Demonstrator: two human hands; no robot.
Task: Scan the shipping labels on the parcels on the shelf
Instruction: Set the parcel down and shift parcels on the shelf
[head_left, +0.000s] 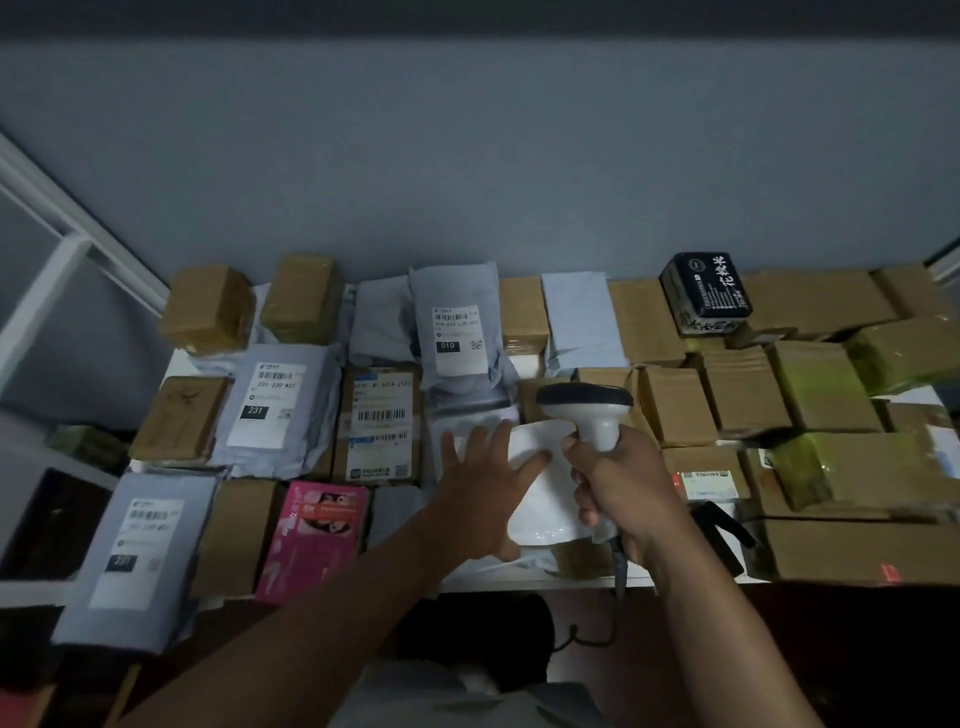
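My right hand (618, 483) grips the handle of a white barcode scanner (587, 405) with a dark head, held over the middle of the shelf. My left hand (483, 483) lies with spread, straight fingers on a white plastic parcel (540, 499) right under the scanner; I cannot see a label on it. Labelled grey mailer bags lie to the left: one marked 010 (457, 338), one marked 231 (267, 405), another at the front left (135, 551). A cardboard box with barcode labels (382, 421) sits between them.
Many brown cardboard boxes (737, 395) crowd the white shelf (519, 582), mostly on the right. A pink box (311, 540) stands near the front edge, a black packet (706, 291) at the back right. A grey wall rises behind. The scanner's cable (587, 639) hangs below.
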